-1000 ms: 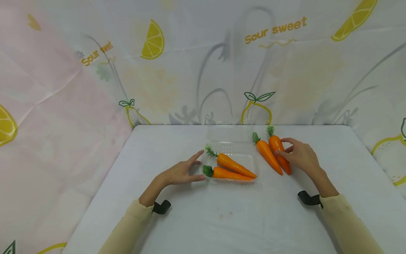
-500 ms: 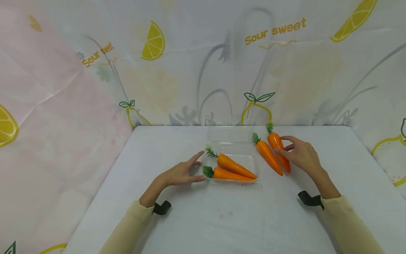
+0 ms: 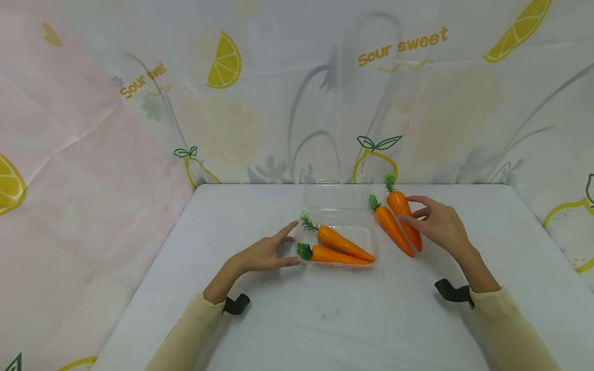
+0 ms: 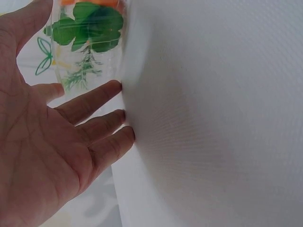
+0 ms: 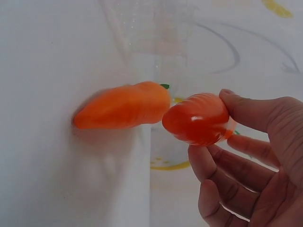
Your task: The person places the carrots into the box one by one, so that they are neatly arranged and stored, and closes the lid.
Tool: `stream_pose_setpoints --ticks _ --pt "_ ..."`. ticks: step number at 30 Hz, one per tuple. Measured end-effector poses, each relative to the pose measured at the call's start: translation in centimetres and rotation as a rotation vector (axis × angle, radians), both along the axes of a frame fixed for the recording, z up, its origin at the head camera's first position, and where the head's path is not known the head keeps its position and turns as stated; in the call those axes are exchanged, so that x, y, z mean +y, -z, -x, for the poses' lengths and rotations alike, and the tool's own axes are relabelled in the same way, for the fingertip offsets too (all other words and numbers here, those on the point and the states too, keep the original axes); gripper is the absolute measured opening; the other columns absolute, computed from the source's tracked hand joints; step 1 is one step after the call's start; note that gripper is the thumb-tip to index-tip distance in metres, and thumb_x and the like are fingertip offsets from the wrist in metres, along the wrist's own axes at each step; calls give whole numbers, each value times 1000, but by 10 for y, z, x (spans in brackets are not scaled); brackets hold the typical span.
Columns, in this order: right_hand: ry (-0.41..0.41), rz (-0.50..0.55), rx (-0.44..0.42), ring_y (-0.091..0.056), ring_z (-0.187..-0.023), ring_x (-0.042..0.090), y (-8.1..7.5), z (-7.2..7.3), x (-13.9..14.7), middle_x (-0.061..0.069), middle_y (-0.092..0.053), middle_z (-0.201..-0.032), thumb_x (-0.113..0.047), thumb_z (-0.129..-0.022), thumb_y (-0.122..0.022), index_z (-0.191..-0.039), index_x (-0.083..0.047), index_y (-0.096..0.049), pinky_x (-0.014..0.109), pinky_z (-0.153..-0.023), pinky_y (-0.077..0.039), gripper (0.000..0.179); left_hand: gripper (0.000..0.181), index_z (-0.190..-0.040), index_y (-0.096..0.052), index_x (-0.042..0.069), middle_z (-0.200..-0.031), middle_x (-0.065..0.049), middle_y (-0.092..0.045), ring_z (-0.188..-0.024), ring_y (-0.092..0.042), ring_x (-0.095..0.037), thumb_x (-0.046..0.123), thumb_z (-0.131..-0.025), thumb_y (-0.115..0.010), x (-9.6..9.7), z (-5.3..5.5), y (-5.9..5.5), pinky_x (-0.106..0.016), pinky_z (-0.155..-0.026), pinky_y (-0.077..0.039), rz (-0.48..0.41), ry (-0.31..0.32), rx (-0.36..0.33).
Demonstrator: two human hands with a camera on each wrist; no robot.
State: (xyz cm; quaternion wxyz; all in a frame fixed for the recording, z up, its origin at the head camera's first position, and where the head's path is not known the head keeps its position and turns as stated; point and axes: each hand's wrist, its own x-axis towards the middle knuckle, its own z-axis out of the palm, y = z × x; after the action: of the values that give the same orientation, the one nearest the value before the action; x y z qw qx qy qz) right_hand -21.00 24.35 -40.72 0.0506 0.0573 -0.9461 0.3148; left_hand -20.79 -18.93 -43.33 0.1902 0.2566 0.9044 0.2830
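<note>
My right hand [image 3: 443, 226] pinches an orange carrot [image 3: 400, 206] with a feathery green top between thumb and fingers; in the right wrist view this carrot [image 5: 194, 118] is raised off the table, its tip facing the camera. Just left of it a second carrot [image 3: 392, 230] lies on the table. A clear plastic clamshell box [image 3: 368, 232] stands with its lid folded back, holding an upper carrot [image 3: 344, 241] and a lower carrot [image 3: 341, 254] side by side. At the box's left side is my left hand [image 3: 264, 253], fingers spread, index finger and thumb right at its wall.
The clear lid [image 3: 336, 196] lies toward the back edge of the white table [image 3: 343, 319]. A printed cloth [image 3: 278, 118] with lemon pictures hangs behind. Each wrist carries a black mount, such as the left mount [image 3: 237, 304].
My right hand has lifted the feathery-topped carrot and shifted it slightly left and toward the back. My left hand and the carrots in the box have stayed in place.
</note>
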Motion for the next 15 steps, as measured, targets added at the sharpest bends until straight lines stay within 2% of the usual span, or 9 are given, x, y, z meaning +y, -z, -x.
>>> stream_pose_setpoints --ticks 7,15 --pt "-22 47 -4 -68 -87 35 -4 -1 -5 19 -72 -100 -50 -88 -71 -138 -7 -54 34 -64 -53 68 96 -159 -8 34 -143 -4 -52 -134 -44 -30 61 -87 -65 0 0 1 -54 -110 -31 1 -9 -1" --pt "-44 90 13 -68 -85 31 -7 0 -12 19 -71 -101 -46 -88 -72 -137 -9 -55 31 -64 -52 63 96 -159 -8 32 -143 -4 -52 -134 -44 -30 60 -87 -65 -1 0 1 -53 -110 -31 6 -9 0"
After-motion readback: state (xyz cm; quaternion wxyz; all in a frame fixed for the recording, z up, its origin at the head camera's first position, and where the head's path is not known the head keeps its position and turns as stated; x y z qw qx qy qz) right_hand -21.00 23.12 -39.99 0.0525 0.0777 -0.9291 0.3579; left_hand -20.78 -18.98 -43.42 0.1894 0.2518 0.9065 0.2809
